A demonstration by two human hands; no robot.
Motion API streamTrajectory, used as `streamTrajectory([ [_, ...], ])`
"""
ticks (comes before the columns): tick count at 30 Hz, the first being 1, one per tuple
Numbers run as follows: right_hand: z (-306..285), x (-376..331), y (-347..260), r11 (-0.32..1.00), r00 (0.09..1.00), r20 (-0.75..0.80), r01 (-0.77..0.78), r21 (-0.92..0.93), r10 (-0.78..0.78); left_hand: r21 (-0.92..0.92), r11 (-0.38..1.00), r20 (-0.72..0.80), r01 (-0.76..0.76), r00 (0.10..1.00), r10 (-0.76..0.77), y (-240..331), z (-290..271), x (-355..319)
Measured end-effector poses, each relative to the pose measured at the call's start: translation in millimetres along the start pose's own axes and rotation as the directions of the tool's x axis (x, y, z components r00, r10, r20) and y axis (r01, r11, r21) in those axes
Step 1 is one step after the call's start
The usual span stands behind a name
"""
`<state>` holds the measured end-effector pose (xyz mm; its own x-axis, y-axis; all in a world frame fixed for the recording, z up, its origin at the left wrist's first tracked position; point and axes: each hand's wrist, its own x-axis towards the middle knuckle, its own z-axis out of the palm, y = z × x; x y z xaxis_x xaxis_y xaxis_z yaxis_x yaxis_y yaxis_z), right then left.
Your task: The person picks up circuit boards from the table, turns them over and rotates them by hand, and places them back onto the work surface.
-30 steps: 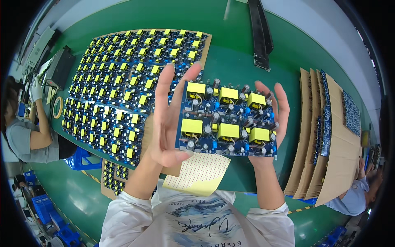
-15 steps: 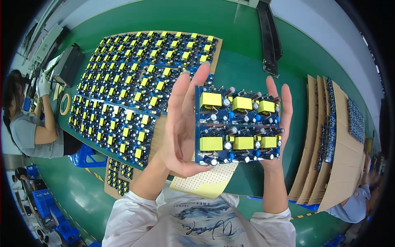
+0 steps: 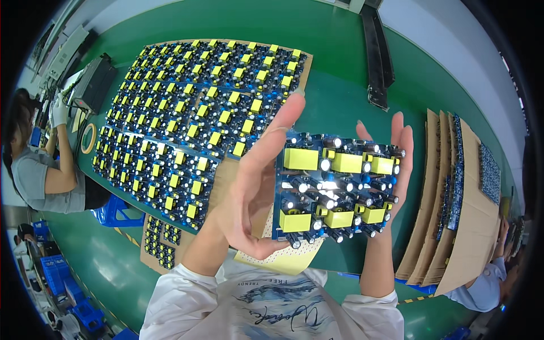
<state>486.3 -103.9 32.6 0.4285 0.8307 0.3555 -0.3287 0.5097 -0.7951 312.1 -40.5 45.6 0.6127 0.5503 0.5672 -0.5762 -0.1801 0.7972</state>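
Note:
A blue circuit board panel point(image 3: 309, 195) is held up between my two hands, its component side facing me. Yellow transformers, silver-topped capacitors and small blue parts stand on it in two rows. My left hand point(image 3: 252, 187) grips the panel's left edge, thumb at the bottom corner and fingers at the top. Along the right edge my right hand point(image 3: 401, 164) closes on it, with part of that hand hidden behind the board. Beneath the panel, a yellow dotted sheet point(image 3: 300, 258) shows in part on the green table point(image 3: 334, 73).
Many similar boards point(image 3: 170, 113) lie on cardboard at the left. Stacked cardboard sheets point(image 3: 476, 226) with boards between them stand at the right. A black metal bar point(image 3: 378, 62) lies at the far side. A gloved co-worker point(image 3: 42, 170) sits at the left beside a tape roll point(image 3: 89, 139).
The panel has shifted slightly right and toward me, and its tilt has changed, so light now glints off its middle. Both hands still hold it.

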Motion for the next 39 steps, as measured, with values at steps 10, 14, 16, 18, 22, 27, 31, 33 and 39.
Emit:
streamTrajectory([
  [10,-4,-1,4,0.925,0.996,0.074,-0.018,-0.379,0.050,-0.112,0.984,-0.029,-0.141,0.990,0.139,-10,-2,-2],
  [14,-3,0,1,0.914,0.993,0.053,-0.078,-0.398,0.108,-0.133,0.978,-0.043,-0.160,0.987,0.155,-12,-1,0],
  [16,-2,2,1,0.909,0.993,0.048,-0.082,-0.409,0.111,-0.145,0.981,-0.066,-0.125,0.991,0.116,-11,0,1],
  [18,-1,2,-1,0.917,0.990,0.046,-0.104,-0.385,0.131,-0.148,0.983,-0.078,-0.108,0.992,0.097,-11,-1,1],
  [22,-1,2,-3,0.922,0.984,-0.002,-0.168,-0.350,0.178,-0.115,0.988,-0.096,-0.108,0.991,0.097,-13,-3,3],
  [27,-8,2,5,0.862,0.997,0.008,-0.066,-0.502,0.082,-0.139,0.990,-0.175,-0.001,0.984,-0.024,-19,-4,2],
  [31,-17,2,8,0.808,0.993,0.098,0.003,-0.590,0.068,-0.123,0.986,-0.234,0.109,0.963,-0.136,-24,-5,2],
  [33,-19,2,9,0.795,0.986,0.142,0.019,-0.607,0.085,-0.015,0.990,-0.235,0.141,0.962,-0.141,-25,-6,2],
  [39,-16,0,-1,0.853,0.946,-0.147,-0.323,-0.410,0.288,-0.128,0.900,-0.411,0.416,0.804,-0.430,-28,-2,1],
])
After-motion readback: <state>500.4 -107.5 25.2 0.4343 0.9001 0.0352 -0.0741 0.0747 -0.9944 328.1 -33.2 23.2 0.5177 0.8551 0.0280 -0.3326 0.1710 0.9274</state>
